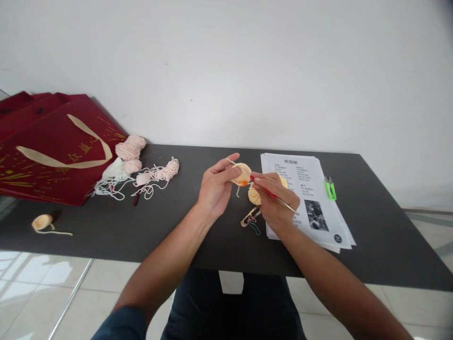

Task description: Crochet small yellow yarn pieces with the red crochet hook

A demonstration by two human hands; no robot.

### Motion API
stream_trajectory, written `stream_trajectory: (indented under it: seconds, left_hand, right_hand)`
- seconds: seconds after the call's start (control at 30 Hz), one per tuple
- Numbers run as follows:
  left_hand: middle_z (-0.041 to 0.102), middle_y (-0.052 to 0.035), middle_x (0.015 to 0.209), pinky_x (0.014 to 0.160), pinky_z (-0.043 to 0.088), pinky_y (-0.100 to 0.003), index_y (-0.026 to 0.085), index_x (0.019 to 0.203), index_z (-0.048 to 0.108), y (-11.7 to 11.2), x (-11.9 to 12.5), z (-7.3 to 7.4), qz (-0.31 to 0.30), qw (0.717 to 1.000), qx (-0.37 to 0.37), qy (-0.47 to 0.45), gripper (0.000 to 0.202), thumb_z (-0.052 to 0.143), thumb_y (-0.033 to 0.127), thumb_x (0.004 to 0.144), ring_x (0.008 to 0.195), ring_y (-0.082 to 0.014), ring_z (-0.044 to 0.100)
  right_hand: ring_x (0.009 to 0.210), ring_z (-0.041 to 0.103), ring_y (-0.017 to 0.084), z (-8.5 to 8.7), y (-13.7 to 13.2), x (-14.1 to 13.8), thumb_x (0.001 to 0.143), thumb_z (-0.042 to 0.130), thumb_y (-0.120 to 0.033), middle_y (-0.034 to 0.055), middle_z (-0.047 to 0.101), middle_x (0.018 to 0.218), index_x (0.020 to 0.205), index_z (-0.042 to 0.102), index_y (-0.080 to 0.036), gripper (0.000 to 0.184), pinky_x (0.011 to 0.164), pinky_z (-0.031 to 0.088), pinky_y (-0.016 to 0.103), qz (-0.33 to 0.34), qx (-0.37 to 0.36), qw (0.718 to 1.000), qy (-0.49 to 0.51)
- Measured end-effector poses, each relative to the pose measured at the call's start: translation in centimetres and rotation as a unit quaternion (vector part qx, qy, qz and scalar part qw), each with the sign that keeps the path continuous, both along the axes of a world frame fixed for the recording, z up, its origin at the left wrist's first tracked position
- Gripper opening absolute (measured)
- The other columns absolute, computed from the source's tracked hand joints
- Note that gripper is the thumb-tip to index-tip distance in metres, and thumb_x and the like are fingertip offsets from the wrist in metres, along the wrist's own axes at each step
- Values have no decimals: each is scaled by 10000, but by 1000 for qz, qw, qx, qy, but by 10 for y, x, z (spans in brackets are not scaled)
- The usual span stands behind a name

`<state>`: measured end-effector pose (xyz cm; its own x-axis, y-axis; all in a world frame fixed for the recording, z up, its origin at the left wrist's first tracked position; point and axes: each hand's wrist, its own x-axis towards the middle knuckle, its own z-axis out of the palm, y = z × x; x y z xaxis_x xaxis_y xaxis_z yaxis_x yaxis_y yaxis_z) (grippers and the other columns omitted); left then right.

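Observation:
My left hand (216, 186) pinches a small round piece of pale yellow crochet (242, 174), with an orange marker (244, 183) on its lower edge. A strand of yarn runs over the left index finger. In my right hand (278, 198) is a crochet hook (271, 192) with a red grip and a silver shaft, its tip end at the crochet piece's right edge. Behind the right hand a yellow yarn ball (254, 195) is partly hidden. Just below it on the table lie stitch markers (252, 221) and a tan clip-like item (245, 222).
Printed pattern sheets (320, 182) lie to the right, with green thread snips (330, 188) on their edge. Pink yarn (129, 147), tangled white yarn (115, 177) and dark red gift bags (56, 151) are at the left. Another yellow crochet piece (43, 222) rests near the table's (116, 236) front left.

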<state>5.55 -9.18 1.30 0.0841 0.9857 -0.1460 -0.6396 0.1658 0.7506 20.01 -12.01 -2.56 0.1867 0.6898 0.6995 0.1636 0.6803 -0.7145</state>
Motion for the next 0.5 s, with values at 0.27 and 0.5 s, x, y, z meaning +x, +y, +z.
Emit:
stream_trajectory:
  seconds: [0.27,0.5]
  left_hand:
    - [601,57,658,656,442,-230,174,1039,822,3,-7,1,-31,994,43,99,448,854,121,596,608,-63,537]
    - [648,43,670,594,441,-239,180,1019,827,1,-3,-4,83,969,84,219,388,813,145,633,574,-80,538]
  right_hand:
    - [677,700,119,9,13,11,864,774,-210,-7,819,967,916,741,-269,85,624,557,291,95,-90,982,135]
    - [855,732,186,20,4,11,890,751,-208,3,794,930,936,708,-296,108,807,576,394,9,-5,1000,7]
